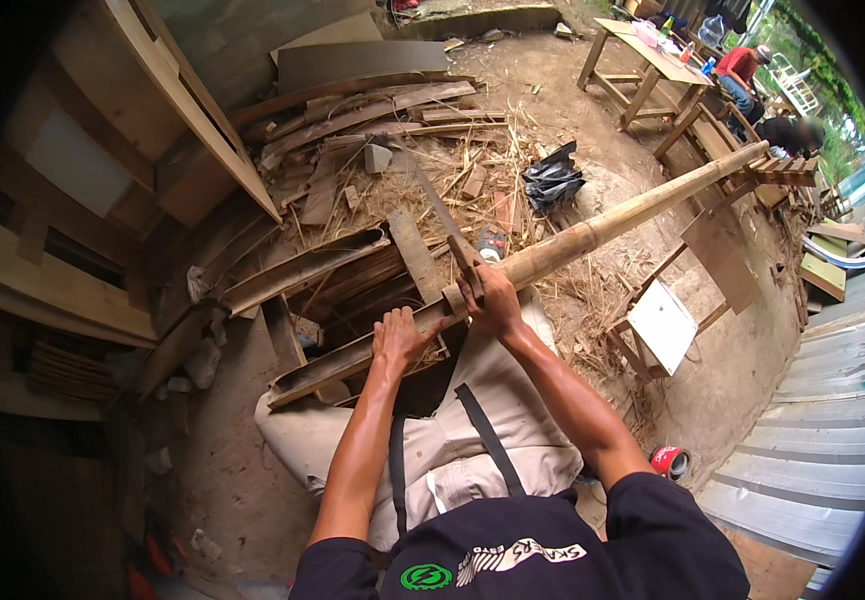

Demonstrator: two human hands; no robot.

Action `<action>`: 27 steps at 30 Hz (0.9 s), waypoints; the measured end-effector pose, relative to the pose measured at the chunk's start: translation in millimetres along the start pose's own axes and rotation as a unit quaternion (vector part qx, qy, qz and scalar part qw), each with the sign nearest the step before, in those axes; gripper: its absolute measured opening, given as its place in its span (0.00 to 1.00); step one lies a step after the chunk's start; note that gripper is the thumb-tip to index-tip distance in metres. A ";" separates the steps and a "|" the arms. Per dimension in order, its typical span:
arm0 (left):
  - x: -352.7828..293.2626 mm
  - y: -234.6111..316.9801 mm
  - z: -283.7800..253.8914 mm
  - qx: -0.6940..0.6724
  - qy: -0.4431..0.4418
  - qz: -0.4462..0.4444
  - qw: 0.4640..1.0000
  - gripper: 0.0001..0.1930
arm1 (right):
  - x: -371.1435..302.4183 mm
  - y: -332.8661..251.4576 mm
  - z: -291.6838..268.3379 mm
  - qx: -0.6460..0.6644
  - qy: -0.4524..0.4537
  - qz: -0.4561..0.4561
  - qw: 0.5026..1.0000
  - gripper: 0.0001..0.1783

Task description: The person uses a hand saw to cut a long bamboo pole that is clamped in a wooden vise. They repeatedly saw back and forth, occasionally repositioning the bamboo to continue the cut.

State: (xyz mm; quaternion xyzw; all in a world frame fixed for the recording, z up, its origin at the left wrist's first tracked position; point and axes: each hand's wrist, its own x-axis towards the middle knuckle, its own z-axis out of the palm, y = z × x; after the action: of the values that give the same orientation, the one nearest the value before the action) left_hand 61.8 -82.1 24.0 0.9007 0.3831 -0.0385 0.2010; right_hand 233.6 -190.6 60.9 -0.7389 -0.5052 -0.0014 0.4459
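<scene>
A long bamboo pole (592, 232) slants from near my lap to the far right. Its near end is a hollow, split half (327, 372). My left hand (404, 338) presses on the pole where the split part meets the full round, its fingers curled over it and its thumb stretched to the right. Just beyond, my right hand (495, 300) is closed around the wooden handle of a long-bladed knife (440, 208), close against the pole. The narrow blade points away and to the left. The exact edge of the blade is too blurred to make out.
Split bamboo and boards (382, 120) lie piled ahead among shavings. A black plastic bag (553, 178) and a can (492, 243) sit near the pole. Wooden cabinets (152, 110) stand left, a white-topped stool (662, 327) right. A seated person (740, 72) is beyond the workbench (647, 50).
</scene>
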 end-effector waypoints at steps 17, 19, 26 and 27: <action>-6.7 1.6 2.9 0.002 0.035 0.018 0.999 0.47 | -103.5 -61.9 -55.1 0.214 0.025 0.252 0.943 0.20; 3.1 -1.3 -8.1 -0.034 -0.020 -0.006 0.999 0.49 | -105.9 -64.8 -52.7 0.219 0.014 0.274 0.936 0.19; 42.1 -16.9 -38.6 -0.079 -0.076 -0.041 0.993 0.47 | -112.0 -80.7 -50.4 0.244 -0.007 0.306 0.920 0.17; 46.6 -18.8 -40.5 -0.077 -0.060 -0.044 0.994 0.46 | -114.8 -84.1 -52.6 0.254 -0.009 0.303 0.919 0.17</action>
State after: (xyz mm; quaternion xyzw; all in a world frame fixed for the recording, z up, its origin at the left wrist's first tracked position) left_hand 77.9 -23.0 44.5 0.8610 0.4116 -0.0718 0.2902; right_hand 138.1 -303.1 95.9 -0.7189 -0.2445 0.2690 0.5926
